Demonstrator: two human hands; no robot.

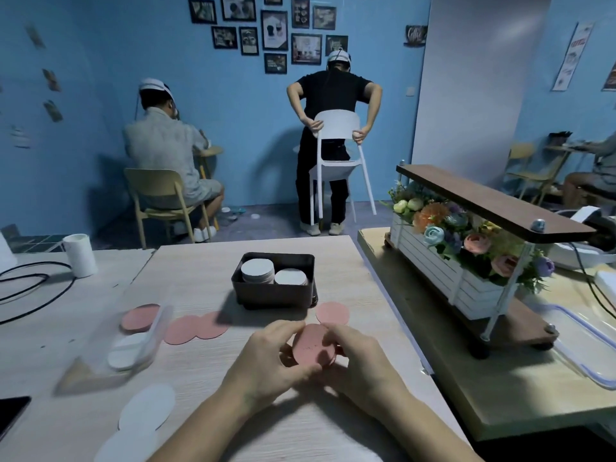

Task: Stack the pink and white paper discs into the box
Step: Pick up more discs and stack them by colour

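Item: pink stack (313,345) of paper discs, held between both hands near the front of the surface (200,271), just short of the box (271,296); whether its underside touches the surface cannot be told. Left hand (266,355): fingers curled round the stack's left rim. Right hand (360,358): fingers curled round the right rim, so the pair cup the stack from both sides. Box: dark, open-topped, beyond the hands; it holds two white stacks (257,270) side by side, the left one higher. Outstanding stock: one loose pink disc (332,313) between the box and the hands; overlapping pink discs (196,328) to the left; a pink pile (140,316) at a clear container (146,338) – blurred, so inside or beside is not determinable; white discs (146,408) at the front left. Status, by judgement: white partly boxed, no pink seen in the box. Risks: the stack is gripped by its rims only, so a slack or uneven squeeze on the lift could let the lower discs slide out and fan across the surface. The free room in the box looks narrow – a tilted entry could catch the wall or topple the white stacks. Thin single discs may resist being picked off the flat surface.
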